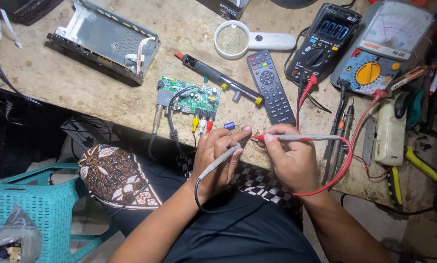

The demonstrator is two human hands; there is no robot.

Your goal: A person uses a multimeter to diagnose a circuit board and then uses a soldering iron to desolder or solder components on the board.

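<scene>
Left hand [217, 158] and right hand [290, 158] side by side at near edge of worn wooden bench [82, 83], each gripping a probe: grey-handled black-lead probe [221, 158] left, grey-handled red-tipped probe [296, 138] right, tips nearly meeting between grips. Small green circuit board [191, 100] just beyond left grip. Black remote control [270, 86] beyond right grip. Black digital multimeter [323, 41] farther beyond, rightward.
</scene>
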